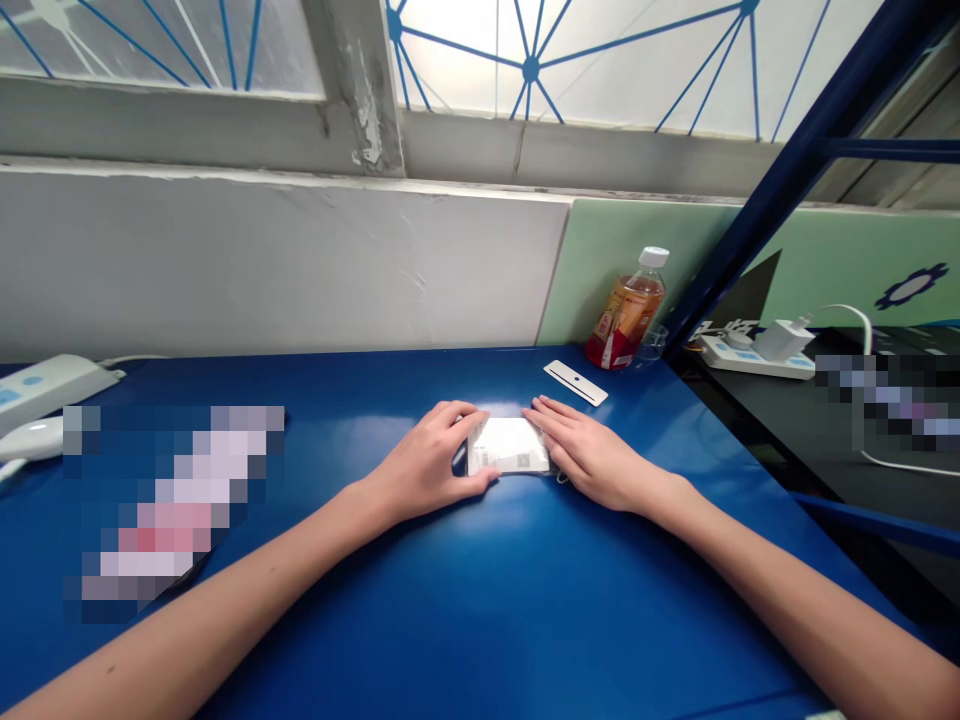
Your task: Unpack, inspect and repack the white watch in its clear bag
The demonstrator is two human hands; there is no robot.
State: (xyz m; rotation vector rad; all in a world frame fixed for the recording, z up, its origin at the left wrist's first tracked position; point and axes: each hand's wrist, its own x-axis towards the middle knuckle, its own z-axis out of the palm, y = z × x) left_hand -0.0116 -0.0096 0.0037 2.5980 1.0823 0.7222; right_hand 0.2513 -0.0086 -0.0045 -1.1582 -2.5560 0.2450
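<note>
A small, flat, clear plastic packet [508, 447] with a white label and a printed square code lies on the blue desk in front of me. My left hand [435, 455] grips its left end, thumb along the near edge and fingers at the far edge. Across the packet's right end rests my right hand [589, 450], its fingers stretched out and its thumb hidden. A short bit of silvery chain [561, 478] shows under the right hand. Something dark peeks out beneath my left palm; its kind is unclear. The packet's contents cannot be made out.
Beyond my right hand lies a white slotted strip [576, 382]. A drink bottle [627, 312] with a white cap stands by the wall. Power strips [56, 390] sit at both sides. A pixelated oblong [176, 510] lies left on the blue desk [480, 620]. A blue frame post [757, 220] rises right.
</note>
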